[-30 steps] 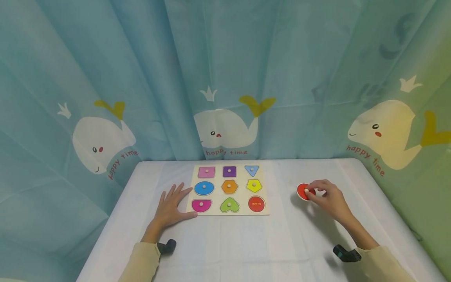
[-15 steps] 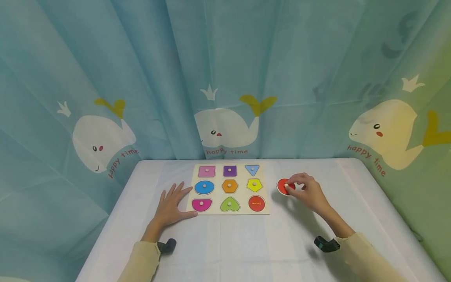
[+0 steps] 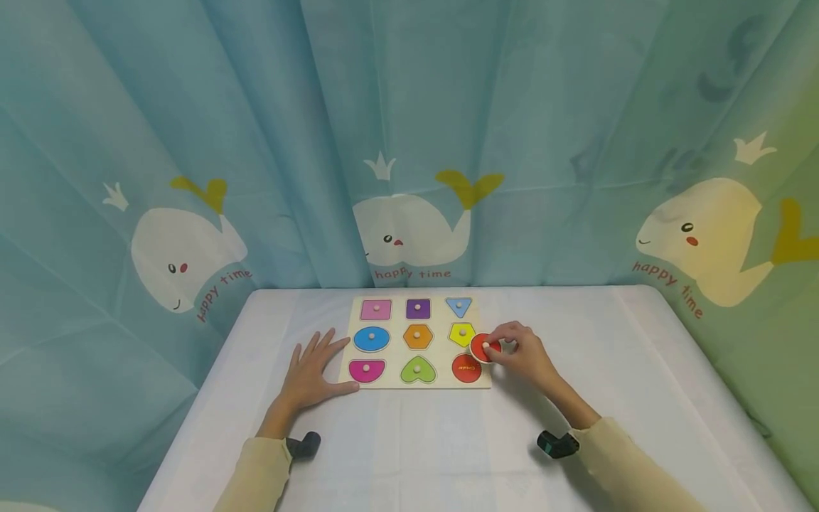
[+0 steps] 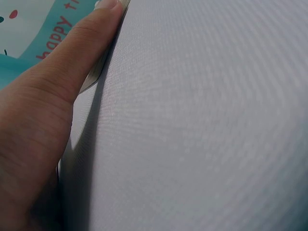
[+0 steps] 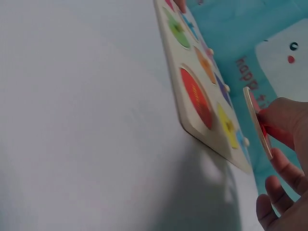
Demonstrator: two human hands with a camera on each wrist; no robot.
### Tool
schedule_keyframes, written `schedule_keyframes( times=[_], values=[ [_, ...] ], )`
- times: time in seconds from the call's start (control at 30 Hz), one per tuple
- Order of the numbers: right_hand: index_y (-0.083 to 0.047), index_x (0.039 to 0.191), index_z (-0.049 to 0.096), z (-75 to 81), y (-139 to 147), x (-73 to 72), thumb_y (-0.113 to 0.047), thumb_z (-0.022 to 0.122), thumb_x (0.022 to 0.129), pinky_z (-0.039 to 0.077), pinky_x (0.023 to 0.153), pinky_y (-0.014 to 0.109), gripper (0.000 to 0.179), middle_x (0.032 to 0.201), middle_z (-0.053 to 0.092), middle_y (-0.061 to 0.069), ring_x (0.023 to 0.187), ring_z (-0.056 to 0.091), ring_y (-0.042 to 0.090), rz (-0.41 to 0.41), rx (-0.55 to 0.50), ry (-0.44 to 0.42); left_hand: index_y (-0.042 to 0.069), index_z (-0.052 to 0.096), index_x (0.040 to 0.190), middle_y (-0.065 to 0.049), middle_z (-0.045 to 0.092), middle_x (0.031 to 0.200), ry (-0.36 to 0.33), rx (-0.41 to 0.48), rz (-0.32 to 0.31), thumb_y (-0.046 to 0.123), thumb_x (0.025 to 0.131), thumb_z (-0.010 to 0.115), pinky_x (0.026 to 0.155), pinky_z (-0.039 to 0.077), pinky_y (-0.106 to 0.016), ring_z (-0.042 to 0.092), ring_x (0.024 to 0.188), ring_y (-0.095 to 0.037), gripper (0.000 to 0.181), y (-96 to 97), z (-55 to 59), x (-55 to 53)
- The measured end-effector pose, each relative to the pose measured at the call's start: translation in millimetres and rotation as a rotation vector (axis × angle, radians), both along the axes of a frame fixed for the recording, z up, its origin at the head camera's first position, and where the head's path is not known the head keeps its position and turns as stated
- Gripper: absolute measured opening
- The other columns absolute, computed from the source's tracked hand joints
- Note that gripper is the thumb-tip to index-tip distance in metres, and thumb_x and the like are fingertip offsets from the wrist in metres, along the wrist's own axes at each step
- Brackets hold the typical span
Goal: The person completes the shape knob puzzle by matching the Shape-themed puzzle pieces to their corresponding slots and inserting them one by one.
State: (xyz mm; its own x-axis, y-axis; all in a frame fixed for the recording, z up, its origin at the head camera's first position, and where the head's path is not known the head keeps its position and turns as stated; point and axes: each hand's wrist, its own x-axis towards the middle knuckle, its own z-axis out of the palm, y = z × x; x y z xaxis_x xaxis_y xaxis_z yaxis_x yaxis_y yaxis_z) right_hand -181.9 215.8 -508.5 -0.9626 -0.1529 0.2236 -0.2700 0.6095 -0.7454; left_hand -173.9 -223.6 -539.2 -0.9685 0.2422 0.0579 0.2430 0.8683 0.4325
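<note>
My right hand (image 3: 527, 355) pinches the small knob of a red circle puzzle piece (image 3: 477, 347). In the right wrist view the piece (image 5: 259, 122) is tilted and raised above the board. From the head it overlaps the board's right edge, beside the round red recess (image 3: 466, 368) marked with lettering. The wooden shape puzzle board (image 3: 441, 382) lies flat, its other shapes with knobs seated in their places. My left hand (image 3: 309, 375) rests spread at the board's left edge, thumb (image 4: 91, 38) along the near corner and a fingertip by the blue oval (image 3: 371, 340).
A white cloth covers the table (image 3: 409, 448). Behind it and at both sides hangs a blue-green curtain (image 3: 409, 142) printed with whales. A dark wrist camera (image 3: 303, 446) sits on the left wrist, another camera (image 3: 558, 444) on the right.
My right hand has carried the red circle piece leftward from the table's right side to the board's right edge. The left hand has stayed in place.
</note>
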Motion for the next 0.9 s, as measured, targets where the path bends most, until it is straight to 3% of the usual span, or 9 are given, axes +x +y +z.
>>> schedule_keyframes(
  times=[0.23, 0.9],
  values=[
    [-0.012, 0.092, 0.08, -12.1, -20, 3.1, -0.008, 0.083, 0.085, 0.047, 0.074, 0.035, 0.008, 0.105, 0.068, 0.007, 0.095, 0.055, 0.026, 0.04, -0.038, -0.032, 0.021, 0.048, 0.154, -0.016, 0.029, 0.167, 0.004, -0.004, -0.002, 0.063, 0.074, 0.08, 0.119, 0.003, -0.072, 0.015, 0.155, -0.045, 0.096, 0.1, 1.2, 0.7],
    [-0.018, 0.083, 0.078, -27.8, -33, 10.4, -0.01, 0.086, 0.082, 0.042, 0.077, 0.037, 0.011, 0.104, 0.066, 0.004, 0.099, 0.049, 0.025, 0.047, 0.022, -0.028, 0.022, 0.048, 0.154, -0.016, 0.03, 0.166, 0.01, -0.002, -0.009, 0.064, 0.074, 0.08, 0.119, 0.005, -0.072, 0.017, 0.154, -0.044, 0.096, -1.2, 0.6, -0.2]
  ],
)
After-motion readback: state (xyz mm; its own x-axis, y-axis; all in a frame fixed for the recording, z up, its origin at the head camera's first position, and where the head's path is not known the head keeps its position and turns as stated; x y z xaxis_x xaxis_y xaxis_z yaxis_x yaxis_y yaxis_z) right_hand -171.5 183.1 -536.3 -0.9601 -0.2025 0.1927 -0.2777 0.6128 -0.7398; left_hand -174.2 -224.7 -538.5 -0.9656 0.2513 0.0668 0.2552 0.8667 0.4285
